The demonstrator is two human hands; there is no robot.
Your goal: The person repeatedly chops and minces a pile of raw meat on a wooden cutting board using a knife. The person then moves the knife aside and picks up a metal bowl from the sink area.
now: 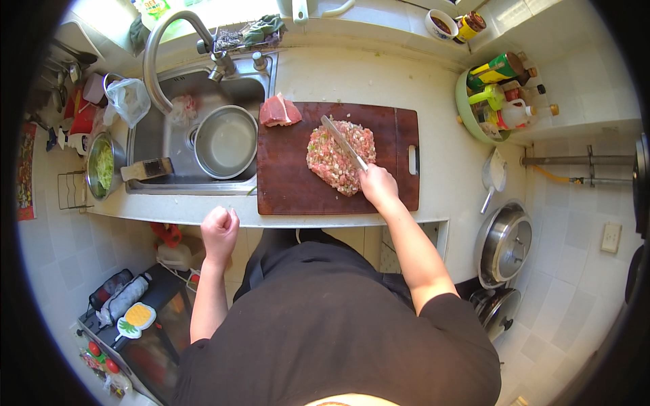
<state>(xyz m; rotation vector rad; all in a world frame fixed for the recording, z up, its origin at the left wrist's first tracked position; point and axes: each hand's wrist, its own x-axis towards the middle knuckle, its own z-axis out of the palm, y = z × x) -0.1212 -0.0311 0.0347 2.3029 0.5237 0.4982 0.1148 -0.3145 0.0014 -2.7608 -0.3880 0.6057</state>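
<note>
My right hand (379,185) grips the handle of a kitchen knife (341,139), whose blade lies over a flat mound of chopped meat (330,165) with pale and green bits in it. The mound sits on a dark wooden cutting board (289,188). At the board's upper left corner rests a piece of raw meat (280,111). My left hand (220,226) is closed in a loose fist just off the counter's front edge, below the sink, with nothing seen in it.
Left of the board, a stainless sink (167,188) holds a metal pan (226,142), under a curved faucet (152,61). A bowl of shredded greens (105,165) stands at the far left. At right are a green basin (463,96) of bottles and a lidded pot (505,244).
</note>
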